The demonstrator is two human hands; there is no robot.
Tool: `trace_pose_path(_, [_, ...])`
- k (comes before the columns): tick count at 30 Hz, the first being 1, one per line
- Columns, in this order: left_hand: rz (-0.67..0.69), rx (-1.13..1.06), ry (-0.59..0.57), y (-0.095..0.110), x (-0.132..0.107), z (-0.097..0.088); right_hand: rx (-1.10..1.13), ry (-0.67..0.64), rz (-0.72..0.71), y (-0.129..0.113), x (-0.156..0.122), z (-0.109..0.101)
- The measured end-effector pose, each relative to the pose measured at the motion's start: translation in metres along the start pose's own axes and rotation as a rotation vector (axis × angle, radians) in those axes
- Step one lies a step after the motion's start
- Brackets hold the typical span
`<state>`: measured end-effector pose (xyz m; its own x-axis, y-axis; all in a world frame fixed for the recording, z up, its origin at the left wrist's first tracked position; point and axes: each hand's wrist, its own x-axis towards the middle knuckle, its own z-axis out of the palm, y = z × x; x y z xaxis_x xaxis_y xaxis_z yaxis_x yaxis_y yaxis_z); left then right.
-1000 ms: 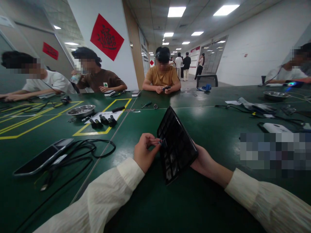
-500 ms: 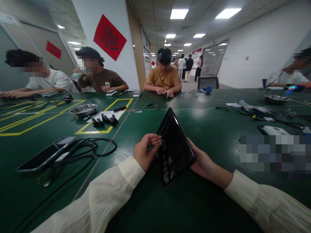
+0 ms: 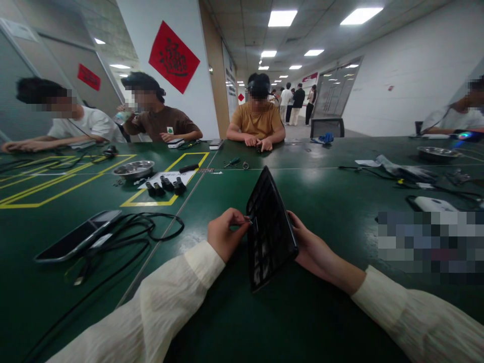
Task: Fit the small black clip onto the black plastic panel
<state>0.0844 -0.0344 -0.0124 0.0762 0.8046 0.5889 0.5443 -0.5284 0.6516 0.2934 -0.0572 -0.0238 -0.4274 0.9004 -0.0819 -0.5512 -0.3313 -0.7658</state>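
Observation:
A black rectangular tray-like panel stands tilted on edge in front of me, its left face divided into a grid of dark squares. My right hand grips it from behind at the right side; part of those fingers is hidden by the panel. At the opposite edge, my left hand is closed in a pinch against the gridded face. A small pale or metallic bit shows at its fingertips, too small to name.
Left of my arm lie a phone-like device and a black cable. Farther off are a metal bowl, several black cylindrical parts, a screwdriver and a second bowl. Other people sit around the green table.
My left fingers have drawn together into a tighter pinch at the panel's face. The panel has turned slightly, now more edge-on. The whole view has shifted a little.

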Motion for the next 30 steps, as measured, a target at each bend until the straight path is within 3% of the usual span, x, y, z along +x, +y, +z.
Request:
trace_pose_path(5, [0.087,0.106,0.023,0.0063,-0.0016,-0.0008,-0.002,-0.019,-0.029,0.0041,0.0014,-0.0061])
trace_pose_path(30, [0.2,0.21,-0.089,0.0067,-0.0027,-0.0046,-0.055,-0.02,-0.032,0.0057,0.0041,-0.0066])
